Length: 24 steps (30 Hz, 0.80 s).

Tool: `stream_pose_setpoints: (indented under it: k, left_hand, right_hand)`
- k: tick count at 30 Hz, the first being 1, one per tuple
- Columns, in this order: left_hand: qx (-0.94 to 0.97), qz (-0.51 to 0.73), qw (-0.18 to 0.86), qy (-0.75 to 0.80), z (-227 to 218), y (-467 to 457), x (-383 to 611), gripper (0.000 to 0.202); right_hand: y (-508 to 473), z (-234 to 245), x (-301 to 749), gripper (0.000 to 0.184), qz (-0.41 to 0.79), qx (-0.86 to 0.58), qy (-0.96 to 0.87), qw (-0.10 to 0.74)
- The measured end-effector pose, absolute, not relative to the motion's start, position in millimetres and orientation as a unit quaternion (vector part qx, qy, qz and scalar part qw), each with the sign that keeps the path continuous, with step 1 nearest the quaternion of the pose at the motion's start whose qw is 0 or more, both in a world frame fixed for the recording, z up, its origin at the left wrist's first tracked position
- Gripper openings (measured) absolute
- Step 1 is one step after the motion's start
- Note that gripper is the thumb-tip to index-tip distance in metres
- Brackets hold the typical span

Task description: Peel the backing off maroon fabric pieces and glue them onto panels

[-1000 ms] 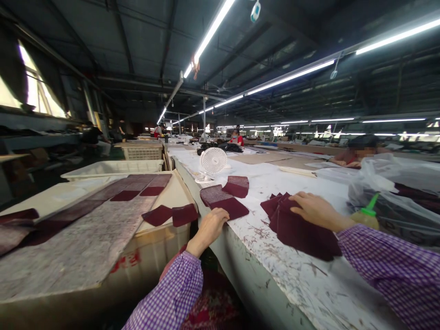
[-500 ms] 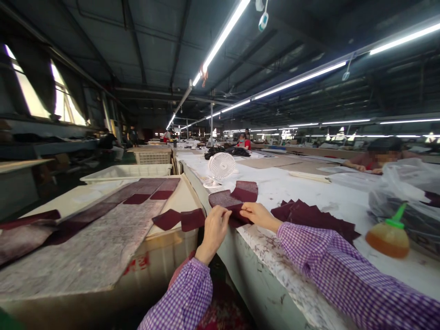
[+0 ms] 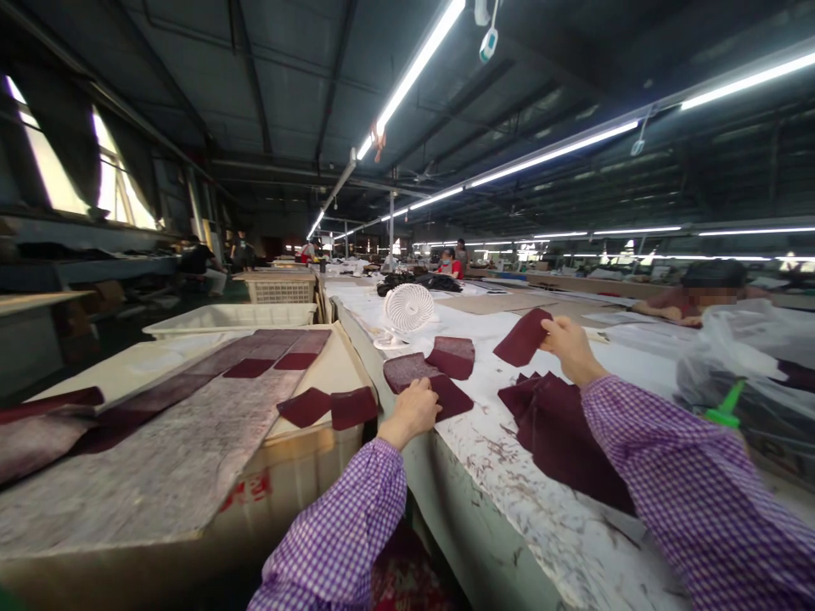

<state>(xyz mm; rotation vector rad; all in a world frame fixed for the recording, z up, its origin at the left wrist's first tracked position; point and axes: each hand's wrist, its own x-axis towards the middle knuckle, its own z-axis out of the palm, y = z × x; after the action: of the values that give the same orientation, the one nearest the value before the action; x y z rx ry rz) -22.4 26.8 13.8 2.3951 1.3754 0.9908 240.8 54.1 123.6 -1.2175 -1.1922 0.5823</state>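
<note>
A square maroon leather-like piece (image 3: 520, 338) hangs over the table, pinched at its right edge by my right hand (image 3: 570, 348). My left hand (image 3: 415, 413) is at the table's near left edge, fingers curled down on another maroon piece (image 3: 453, 397). Beyond it lie a piece with its pale fuzzy back up (image 3: 407, 370) and a further piece (image 3: 452, 356). Below my right hand a fanned stack of maroon pieces (image 3: 560, 433) rests on the white table, partly hidden by my sleeve.
A small white fan (image 3: 407, 307) stands on the table (image 3: 484, 441). At right are a green-capped bottle (image 3: 726, 407) and a clear plastic bag (image 3: 732, 339). To the left, maroon strips and two cut pieces (image 3: 353, 407) lie on a cream bin (image 3: 306, 458). A co-worker (image 3: 706, 288) leans at the far right.
My right hand has moved right and up from beside my left hand, carrying a maroon piece above the stack. My left hand has shifted slightly right and down.
</note>
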Motion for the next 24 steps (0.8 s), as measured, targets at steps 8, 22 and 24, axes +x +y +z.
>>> stream_pose_setpoints:
  k: [8, 22, 24]
  left_hand:
    - [0.552, 0.398, 0.669, 0.299, 19, -45, 1, 0.070]
    - [0.574, 0.427, 0.640, 0.281, 17, -87, -4, 0.050]
    - [0.588, 0.423, 0.617, 0.308, 20, -80, -2, 0.046]
  right_hand:
    - [-86, 116, 194, 0.020, 0.158, -0.384, -0.904, 0.105]
    - [-78, 72, 235, 0.046, 0.442, -0.423, -0.762, 0.210]
    - [-76, 60, 240, 0.045, 0.461, -0.434, -0.744, 0.212]
